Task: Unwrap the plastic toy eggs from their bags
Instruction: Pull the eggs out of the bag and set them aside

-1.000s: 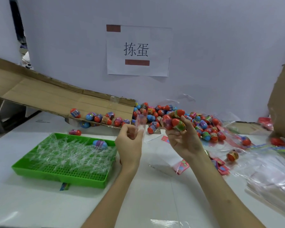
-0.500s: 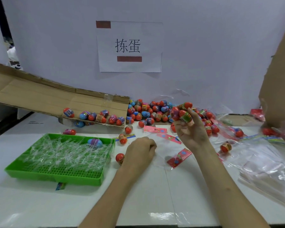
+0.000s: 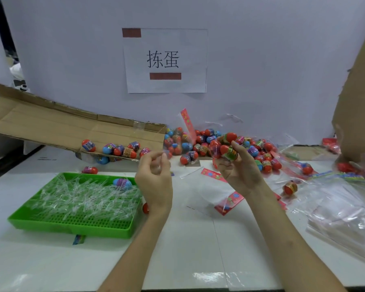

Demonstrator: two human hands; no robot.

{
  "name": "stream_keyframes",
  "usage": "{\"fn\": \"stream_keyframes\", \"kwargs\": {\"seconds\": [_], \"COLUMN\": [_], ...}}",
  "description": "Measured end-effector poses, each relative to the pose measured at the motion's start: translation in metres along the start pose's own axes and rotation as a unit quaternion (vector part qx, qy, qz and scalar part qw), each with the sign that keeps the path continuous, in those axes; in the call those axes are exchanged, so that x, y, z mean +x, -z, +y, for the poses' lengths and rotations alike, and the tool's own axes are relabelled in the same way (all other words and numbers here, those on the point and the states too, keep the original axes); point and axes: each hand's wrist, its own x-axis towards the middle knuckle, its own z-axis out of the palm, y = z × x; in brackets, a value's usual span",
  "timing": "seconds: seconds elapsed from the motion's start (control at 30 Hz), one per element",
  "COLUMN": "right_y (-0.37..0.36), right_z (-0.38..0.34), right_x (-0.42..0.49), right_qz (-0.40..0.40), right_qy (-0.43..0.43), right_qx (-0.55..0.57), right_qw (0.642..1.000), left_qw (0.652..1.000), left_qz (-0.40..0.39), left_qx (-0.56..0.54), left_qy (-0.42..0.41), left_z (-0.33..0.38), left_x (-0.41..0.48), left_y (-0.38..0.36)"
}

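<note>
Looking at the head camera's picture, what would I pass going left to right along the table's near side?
green tray → left hand, pinching a clear strip → right hand, holding bagged eggs → lone egg → clear bags

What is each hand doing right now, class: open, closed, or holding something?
Left hand: curled, apparently pinching a clear plastic strip; blurred.
Right hand: gripping a cluster of toy eggs.
</note>
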Motion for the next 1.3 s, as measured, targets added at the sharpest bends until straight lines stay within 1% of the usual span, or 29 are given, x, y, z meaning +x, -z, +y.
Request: {"fn": "stream_keyframes", "kwargs": {"seconds": [0.03, 0.07, 0.1, 0.13, 0.17, 0.2, 0.23, 0.27, 0.3, 0.33, 0.4, 0.43, 0.5, 0.6, 0.67, 0.73, 0.8, 0.93, 0.97, 1.03, 1.07, 1.1, 1.17, 1.3], "right_y": [0.001, 0.002, 0.003, 0.004, 0.005, 0.006, 0.006, 0.007, 0.007, 0.007, 0.005, 0.004, 0.001, -0.01, -0.016, -0.016, -0.014, -0.016, -0.018, -0.025, -0.029, -0.031, -0.033, -0.03], "right_z": [-0.001, -0.002, -0.004, -0.005, -0.006, -0.007, -0.008, -0.008, -0.008, -0.009, -0.008, -0.007, -0.002, 0.016, 0.029, 0.035, 0.032, 0.023, 0.025, 0.032, 0.035, 0.038, 0.037, 0.028], "right_x": [0.0, -0.001, -0.001, -0.001, -0.002, -0.003, -0.003, -0.004, -0.004, -0.004, -0.004, -0.004, -0.003, 0.003, 0.006, 0.008, 0.006, 0.0, -0.001, 0.0, 0.001, 0.003, 0.004, 0.005], "right_qz": [0.006, 0.012, 0.014, 0.014, 0.015, 0.016, 0.019, 0.021, 0.026, 0.03, 0.026, 0.02, 0.019, 0.039, 0.07, 0.097, 0.069, -0.048, -0.066, -0.081, -0.074, -0.061, -0.026, 0.05], "right_qy": [0.006, 0.012, 0.017, 0.021, 0.024, 0.026, 0.028, 0.029, 0.031, 0.031, 0.023, 0.013, -0.02, -0.084, -0.112, -0.123, -0.128, -0.133, -0.136, -0.141, -0.141, -0.138, -0.118, -0.073], "right_qx": [0.007, 0.017, 0.024, 0.029, 0.03, 0.032, 0.034, 0.036, 0.038, 0.039, 0.026, 0.01, -0.037, -0.12, -0.167, -0.185, -0.183, -0.165, -0.17, -0.206, -0.223, -0.232, -0.252, -0.327], "right_qw": [1.0, 1.0, 0.999, 0.999, 0.999, 0.999, 0.999, 0.999, 0.998, 0.998, 0.999, 1.0, 0.999, 0.988, 0.977, 0.97, 0.972, 0.976, 0.974, 0.965, 0.962, 0.961, 0.96, 0.941], "left_qw": [0.994, 0.979, 0.959, 0.939, 0.922, 0.904, 0.876, 0.84, 0.808, 0.794, 0.812, 0.817, 0.812, 0.824, 0.832, 0.83, 0.826, 0.834, 0.843, 0.869, 0.877, 0.878, 0.872, 0.886], "left_qz": [-0.006, -0.031, -0.067, -0.115, -0.18, -0.255, -0.331, -0.394, -0.439, -0.464, -0.462, -0.457, -0.453, -0.443, -0.43, -0.424, -0.406, -0.364, -0.354, -0.338, -0.332, -0.331, -0.339, -0.345], "left_qx": [0.051, 0.103, 0.153, 0.196, 0.231, 0.264, 0.305, 0.352, 0.384, 0.39, 0.356, 0.352, 0.368, 0.353, 0.35, 0.363, 0.389, 0.408, 0.399, 0.359, 0.346, 0.345, 0.352, 0.305], "left_qy": [-0.094, -0.173, -0.229, -0.257, -0.253, -0.221, -0.171, -0.123, -0.085, -0.05, 0.004, 0.01, -0.005, -0.01, -0.012, -0.026, -0.034, -0.073, -0.075, -0.05, -0.034, -0.027, -0.032, -0.05], "left_z": [-0.001, -0.003, -0.005, -0.006, -0.006, -0.006, -0.006, -0.008, -0.009, -0.01, -0.012, -0.013, -0.02, -0.029, -0.031, -0.032, -0.031, -0.027, -0.026, -0.026, -0.025, -0.024, -0.022, -0.021], "left_x": [-0.001, -0.004, -0.007, -0.011, -0.015, -0.018, -0.021, -0.022, -0.023, -0.023, -0.02, -0.018, -0.015, -0.012, -0.011, -0.012, -0.013, -0.015, -0.017, -0.018, -0.018, -0.018, -0.016, -0.015], "left_y": [0.001, 0.0, -0.001, -0.003, -0.005, -0.006, -0.008, -0.01, -0.011, -0.011, -0.011, -0.011, -0.011, -0.009, -0.008, -0.01, -0.011, -0.007, -0.007, -0.007, -0.007, -0.008, -0.009, -0.007]}}
